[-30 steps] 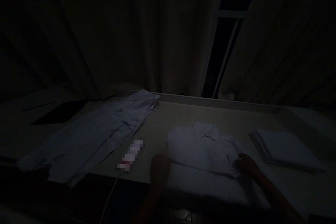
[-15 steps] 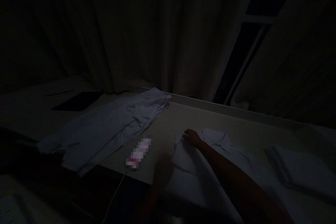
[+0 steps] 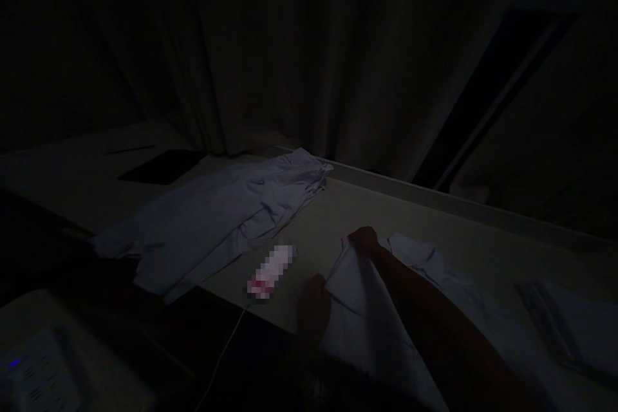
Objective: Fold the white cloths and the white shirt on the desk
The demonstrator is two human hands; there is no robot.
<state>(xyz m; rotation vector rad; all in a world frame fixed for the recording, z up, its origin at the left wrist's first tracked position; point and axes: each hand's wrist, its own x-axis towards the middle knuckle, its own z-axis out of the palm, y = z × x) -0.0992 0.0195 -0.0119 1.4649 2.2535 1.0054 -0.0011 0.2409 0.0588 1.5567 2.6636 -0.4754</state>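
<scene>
The room is very dim. A white shirt (image 3: 360,290) lies at the near edge of the table, its collar-like part (image 3: 415,254) farther back beyond my right forearm. My right hand (image 3: 365,241) is closed on the far corner of the folded fabric. Lower down, my left hand (image 3: 313,309) pinches the near-left edge of the same cloth. Between the two hands the fabric edge is drawn straight and slightly raised. Deep shadow hides part of the left fingers and the cloth's lower end.
Another pale garment (image 3: 226,212) is spread at the left, overhanging the table edge. A lit, pixelated device (image 3: 271,271) with a white cable (image 3: 224,347) lies between the garments. Folded cloth (image 3: 574,322) rests at the right, a dark flat item (image 3: 161,167) at the back left. Curtains (image 3: 290,64) hang behind.
My left hand has come up to the cloth edge and closed on it. The right hand has tightened around the far corner. The view has shifted, moving the scene rightward.
</scene>
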